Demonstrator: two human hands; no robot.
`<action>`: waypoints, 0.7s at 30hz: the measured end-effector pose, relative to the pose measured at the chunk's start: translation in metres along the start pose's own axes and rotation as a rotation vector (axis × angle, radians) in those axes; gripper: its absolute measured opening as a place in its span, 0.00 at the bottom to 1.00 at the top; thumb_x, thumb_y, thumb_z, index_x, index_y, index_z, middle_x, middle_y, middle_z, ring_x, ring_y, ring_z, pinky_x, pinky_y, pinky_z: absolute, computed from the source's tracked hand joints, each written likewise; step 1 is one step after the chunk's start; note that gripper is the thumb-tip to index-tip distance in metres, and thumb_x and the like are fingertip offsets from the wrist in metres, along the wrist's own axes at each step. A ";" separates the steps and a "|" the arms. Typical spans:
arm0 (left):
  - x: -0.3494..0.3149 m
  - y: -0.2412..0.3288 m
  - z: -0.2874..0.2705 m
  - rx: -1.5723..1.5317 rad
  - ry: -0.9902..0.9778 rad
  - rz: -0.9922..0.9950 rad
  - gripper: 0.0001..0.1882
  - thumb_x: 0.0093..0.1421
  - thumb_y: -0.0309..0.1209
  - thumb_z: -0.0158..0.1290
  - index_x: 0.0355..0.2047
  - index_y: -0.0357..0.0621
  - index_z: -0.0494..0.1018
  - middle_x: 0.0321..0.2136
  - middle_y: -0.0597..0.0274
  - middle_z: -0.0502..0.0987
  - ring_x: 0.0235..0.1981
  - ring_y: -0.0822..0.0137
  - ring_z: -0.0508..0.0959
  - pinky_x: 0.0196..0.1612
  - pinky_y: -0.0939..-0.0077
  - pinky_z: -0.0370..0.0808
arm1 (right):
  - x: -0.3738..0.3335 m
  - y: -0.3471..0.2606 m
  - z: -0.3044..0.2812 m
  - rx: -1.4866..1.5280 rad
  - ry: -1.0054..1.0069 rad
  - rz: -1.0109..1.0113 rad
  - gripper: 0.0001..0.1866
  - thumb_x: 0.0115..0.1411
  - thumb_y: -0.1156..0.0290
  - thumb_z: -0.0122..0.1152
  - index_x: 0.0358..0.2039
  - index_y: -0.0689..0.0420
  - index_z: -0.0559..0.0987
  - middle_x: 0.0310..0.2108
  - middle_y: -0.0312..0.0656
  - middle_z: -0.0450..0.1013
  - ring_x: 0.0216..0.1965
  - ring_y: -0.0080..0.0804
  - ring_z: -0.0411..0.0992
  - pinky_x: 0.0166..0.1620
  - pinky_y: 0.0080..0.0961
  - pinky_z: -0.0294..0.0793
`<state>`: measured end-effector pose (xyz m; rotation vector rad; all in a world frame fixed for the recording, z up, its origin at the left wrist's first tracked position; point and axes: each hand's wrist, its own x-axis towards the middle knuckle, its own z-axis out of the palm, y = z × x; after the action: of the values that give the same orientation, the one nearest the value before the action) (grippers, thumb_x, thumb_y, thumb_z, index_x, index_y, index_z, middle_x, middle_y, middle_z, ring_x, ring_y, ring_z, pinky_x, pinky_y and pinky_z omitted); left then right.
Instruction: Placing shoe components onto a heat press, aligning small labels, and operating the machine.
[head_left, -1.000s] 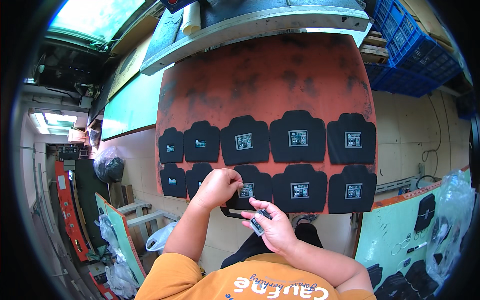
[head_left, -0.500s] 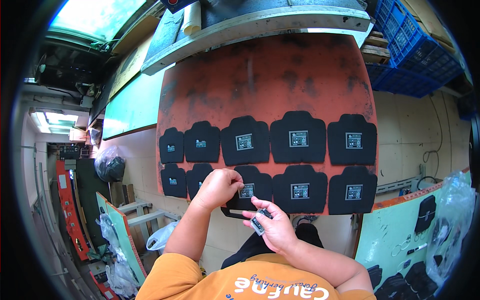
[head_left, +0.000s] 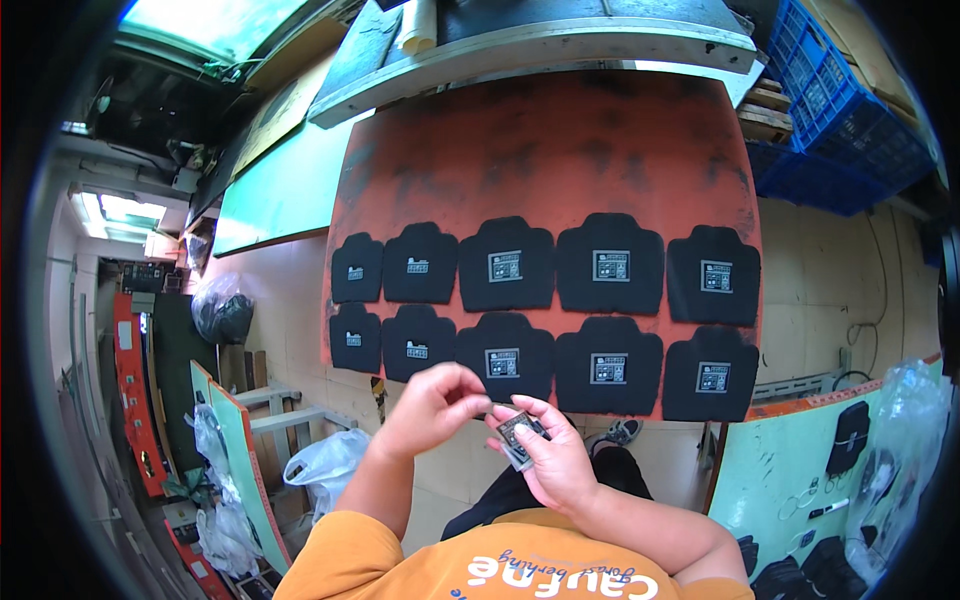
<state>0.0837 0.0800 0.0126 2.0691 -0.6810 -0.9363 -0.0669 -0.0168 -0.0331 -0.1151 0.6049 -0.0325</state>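
Observation:
My right hand (head_left: 560, 460) grips a small stack of dark printed labels (head_left: 518, 440) with grey borders, the thumb lying across the top. Close beside it, my left hand (head_left: 440, 408) has thumb and forefinger pinched together at the stack's upper edge; whatever is between the fingertips is too small to make out. Just beyond both hands lies a black fabric panel (head_left: 530, 385) in the near row, bearing a grey-bordered printed label (head_left: 502, 363). Several similar black panels, such as one at the far right (head_left: 735, 295), lie in two rows, each with a label or print.
The panels rest on a worn red tabletop (head_left: 540, 150) with a metal beam (head_left: 540, 55) along its far edge. Blue crates (head_left: 850, 110) stand at the far right. A green table (head_left: 800, 450) holds black pieces and clear plastic. A white plastic bag (head_left: 328, 468) sits at lower left.
My left hand has drawn back from the middle near-row panel toward the stack in my right hand. The right hand still holds the labels. The whole view has shifted slightly.

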 end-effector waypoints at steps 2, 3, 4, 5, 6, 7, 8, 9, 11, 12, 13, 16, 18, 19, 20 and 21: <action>-0.025 -0.005 0.009 -0.206 -0.017 -0.064 0.05 0.52 0.21 0.58 0.28 0.36 0.73 0.24 0.70 0.73 0.25 0.82 0.69 0.27 0.88 0.68 | -0.001 0.008 -0.001 0.000 -0.010 -0.021 0.12 0.61 0.79 0.48 0.46 0.61 0.69 0.44 0.46 0.71 0.47 0.34 0.71 0.49 0.34 0.74; -0.033 -0.006 0.010 -0.177 0.006 -0.044 0.04 0.53 0.21 0.57 0.29 0.36 0.73 0.25 0.69 0.73 0.26 0.82 0.70 0.28 0.88 0.69 | 0.000 0.013 -0.002 0.013 -0.014 -0.024 0.11 0.61 0.79 0.49 0.45 0.61 0.70 0.42 0.45 0.72 0.46 0.33 0.71 0.48 0.33 0.74; -0.038 -0.008 0.010 -0.177 0.012 -0.045 0.04 0.53 0.21 0.57 0.29 0.36 0.73 0.25 0.69 0.73 0.26 0.82 0.70 0.28 0.88 0.69 | 0.001 0.018 -0.002 0.028 -0.018 -0.029 0.10 0.61 0.79 0.50 0.43 0.61 0.70 0.41 0.44 0.73 0.44 0.31 0.72 0.47 0.32 0.75; -0.042 -0.012 0.008 -0.196 0.026 -0.036 0.04 0.53 0.21 0.57 0.29 0.35 0.73 0.25 0.69 0.73 0.26 0.82 0.70 0.28 0.87 0.69 | 0.003 0.023 -0.001 0.026 -0.021 -0.026 0.10 0.61 0.79 0.50 0.43 0.61 0.70 0.41 0.44 0.73 0.44 0.31 0.72 0.47 0.32 0.75; -0.045 -0.015 0.005 -0.216 0.037 -0.025 0.04 0.54 0.21 0.56 0.29 0.35 0.73 0.25 0.69 0.73 0.26 0.82 0.70 0.28 0.87 0.69 | 0.004 0.027 0.001 0.011 -0.030 -0.030 0.09 0.61 0.78 0.51 0.43 0.61 0.71 0.41 0.44 0.72 0.44 0.31 0.72 0.47 0.31 0.75; -0.047 -0.019 0.002 -0.224 0.029 -0.060 0.02 0.55 0.20 0.54 0.29 0.35 0.72 0.25 0.69 0.73 0.26 0.82 0.70 0.29 0.87 0.68 | 0.006 0.031 0.003 -0.004 -0.039 -0.035 0.09 0.61 0.78 0.51 0.42 0.61 0.71 0.41 0.44 0.72 0.43 0.30 0.72 0.46 0.31 0.76; -0.046 -0.025 -0.004 -0.225 0.031 -0.059 0.02 0.55 0.20 0.54 0.29 0.35 0.72 0.25 0.69 0.73 0.26 0.82 0.70 0.29 0.87 0.68 | 0.009 0.034 0.005 -0.006 -0.040 -0.035 0.09 0.61 0.78 0.51 0.42 0.61 0.71 0.41 0.44 0.72 0.43 0.30 0.72 0.46 0.31 0.76; -0.042 -0.031 -0.012 -0.145 0.014 -0.030 0.02 0.55 0.20 0.54 0.29 0.36 0.71 0.25 0.70 0.72 0.26 0.82 0.69 0.30 0.87 0.68 | 0.012 0.038 0.007 -0.031 -0.024 -0.004 0.09 0.61 0.78 0.51 0.42 0.62 0.71 0.42 0.45 0.72 0.43 0.31 0.72 0.46 0.31 0.76; -0.030 -0.039 -0.036 -0.164 -0.004 -0.049 0.01 0.56 0.20 0.51 0.29 0.38 0.70 0.24 0.70 0.72 0.27 0.82 0.69 0.32 0.87 0.68 | 0.021 0.042 0.012 -0.055 -0.003 0.021 0.09 0.61 0.79 0.51 0.43 0.62 0.70 0.42 0.45 0.72 0.43 0.32 0.72 0.47 0.31 0.76; -0.020 -0.044 -0.053 -0.198 0.028 -0.075 0.01 0.56 0.20 0.51 0.28 0.37 0.71 0.24 0.71 0.72 0.27 0.81 0.70 0.31 0.86 0.69 | 0.025 0.042 0.016 -0.063 0.009 0.053 0.10 0.60 0.79 0.50 0.43 0.61 0.70 0.43 0.45 0.71 0.44 0.34 0.72 0.48 0.35 0.75; -0.008 -0.047 -0.069 -0.116 0.028 -0.098 0.01 0.56 0.20 0.51 0.28 0.37 0.71 0.22 0.71 0.72 0.25 0.81 0.70 0.30 0.86 0.69 | 0.030 0.044 0.019 -0.067 0.026 0.082 0.10 0.60 0.80 0.49 0.43 0.60 0.70 0.44 0.46 0.70 0.45 0.36 0.71 0.49 0.39 0.75; 0.019 -0.055 -0.108 0.101 -0.039 -0.182 0.01 0.54 0.21 0.52 0.26 0.36 0.72 0.18 0.71 0.71 0.20 0.81 0.70 0.24 0.85 0.69 | 0.045 0.053 0.031 -0.055 0.053 0.098 0.11 0.61 0.81 0.48 0.44 0.60 0.69 0.45 0.47 0.70 0.46 0.38 0.71 0.49 0.39 0.75; 0.030 -0.066 -0.120 0.060 -0.056 -0.201 0.02 0.54 0.21 0.53 0.26 0.35 0.73 0.17 0.70 0.71 0.18 0.81 0.69 0.21 0.85 0.68 | 0.055 0.063 0.040 -0.087 0.057 0.092 0.11 0.61 0.81 0.47 0.44 0.60 0.69 0.46 0.47 0.69 0.47 0.39 0.70 0.49 0.40 0.75; 0.036 -0.063 -0.122 0.115 -0.095 -0.247 0.02 0.54 0.22 0.53 0.26 0.36 0.73 0.17 0.70 0.71 0.18 0.81 0.69 0.21 0.85 0.68 | 0.059 0.065 0.042 -0.113 0.054 0.082 0.11 0.61 0.82 0.46 0.44 0.60 0.69 0.48 0.47 0.68 0.47 0.40 0.70 0.49 0.40 0.74; 0.041 -0.061 -0.122 0.170 -0.133 -0.292 0.02 0.53 0.22 0.53 0.25 0.36 0.73 0.17 0.70 0.71 0.18 0.81 0.69 0.21 0.85 0.68 | 0.063 0.067 0.044 -0.109 0.059 0.079 0.11 0.61 0.82 0.46 0.44 0.60 0.69 0.48 0.47 0.68 0.47 0.40 0.70 0.49 0.40 0.74; 0.045 -0.062 -0.121 0.184 -0.135 -0.306 0.05 0.53 0.26 0.53 0.27 0.36 0.75 0.14 0.63 0.71 0.14 0.75 0.70 0.21 0.79 0.70 | 0.066 0.068 0.045 -0.109 0.070 0.065 0.11 0.61 0.82 0.46 0.44 0.60 0.70 0.49 0.46 0.67 0.47 0.40 0.70 0.49 0.40 0.75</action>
<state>0.2159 0.1338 0.0001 2.3332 -0.5441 -1.2331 0.0127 0.0508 -0.0420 -0.2000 0.6803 0.0596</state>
